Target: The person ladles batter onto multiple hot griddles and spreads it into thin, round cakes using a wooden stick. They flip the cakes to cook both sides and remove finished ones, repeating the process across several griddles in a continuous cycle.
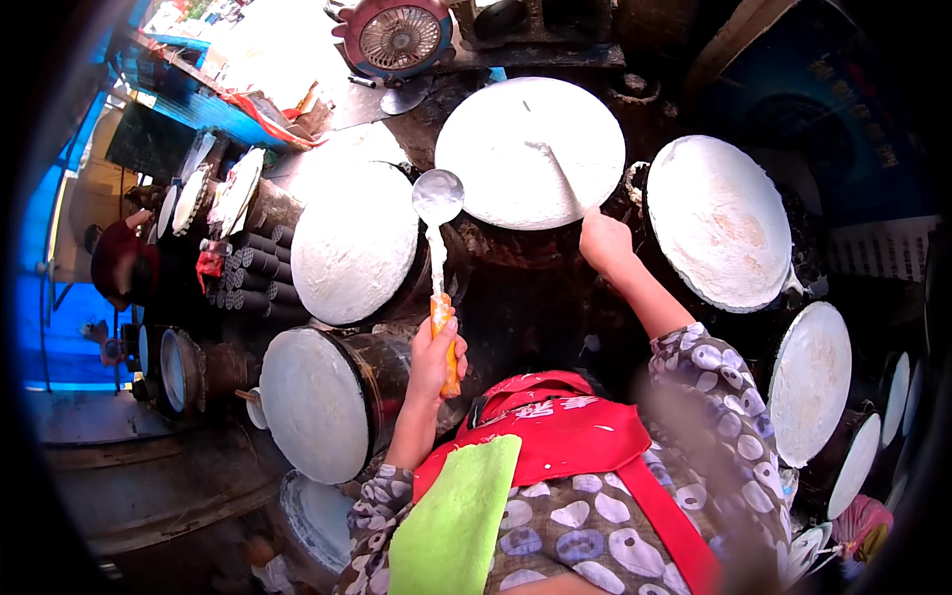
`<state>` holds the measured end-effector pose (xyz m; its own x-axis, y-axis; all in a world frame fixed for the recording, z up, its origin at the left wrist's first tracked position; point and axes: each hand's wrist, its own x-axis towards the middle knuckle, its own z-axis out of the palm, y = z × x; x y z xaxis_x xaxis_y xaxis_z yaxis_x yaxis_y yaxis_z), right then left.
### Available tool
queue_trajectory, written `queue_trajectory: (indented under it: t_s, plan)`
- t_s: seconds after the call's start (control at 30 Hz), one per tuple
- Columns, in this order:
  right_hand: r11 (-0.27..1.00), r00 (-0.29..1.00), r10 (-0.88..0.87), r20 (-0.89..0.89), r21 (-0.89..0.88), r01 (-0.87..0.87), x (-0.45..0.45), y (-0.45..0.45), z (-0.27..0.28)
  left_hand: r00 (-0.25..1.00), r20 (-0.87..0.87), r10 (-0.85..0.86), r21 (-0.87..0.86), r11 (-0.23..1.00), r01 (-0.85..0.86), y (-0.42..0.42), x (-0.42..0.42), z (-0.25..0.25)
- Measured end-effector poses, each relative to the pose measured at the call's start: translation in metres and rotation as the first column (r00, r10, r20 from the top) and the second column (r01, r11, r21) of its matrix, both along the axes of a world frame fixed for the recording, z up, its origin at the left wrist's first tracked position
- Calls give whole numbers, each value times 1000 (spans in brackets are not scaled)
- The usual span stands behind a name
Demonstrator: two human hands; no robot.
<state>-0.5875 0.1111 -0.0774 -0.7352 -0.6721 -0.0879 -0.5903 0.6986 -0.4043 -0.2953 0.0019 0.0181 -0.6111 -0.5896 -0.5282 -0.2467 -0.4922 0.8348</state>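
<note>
My left hand [433,357] is closed around the orange handle of a metal ladle [437,195], whose shank is smeared with white batter. The ladle's bowl is up, between two round pans. My right hand [606,242] is at the near right rim of the far white-coated round pan [513,178], fingers bunched; whether it pinches the edge of the white layer or a thin tool cannot be told. A ridge runs through that layer towards my fingers. Left of the ladle lies another white-coated round pan [353,245], and to the right stands one with pale brown patches [718,223].
More round white-topped stoves stand at lower left [316,405] and lower right [809,383]. A pink fan [401,39] stands beyond. Cylindrical coal briquettes [256,271] are stacked at left. Another person [123,260] is at far left.
</note>
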Motion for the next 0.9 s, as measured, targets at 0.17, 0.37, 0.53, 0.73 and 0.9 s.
queue_trajectory:
  t_s: [0.17,0.37,0.53,0.73,0.9]
  plan:
    - [996,994,91,-58,18,-90,-20,-12,11,1000,13,7,-13,1000,-7,-4,1,2]
    - [961,956,275,-101,47,-271,-34,-14,5,1000,2,-31,-42,999,31,-15,-10,4]
    - [975,973,223,-64,10,-222,-10,28,7,998,22,-60,-77,995,61,-21,-19,0]
    - [957,950,-289,115,28,288,70,97,-37,999,4,-52,-75,996,53,-18,-27,-6]
    - [989,951,-98,294,-79,127,135,11,-26,1000,11,-28,-67,997,29,-9,-26,-4]
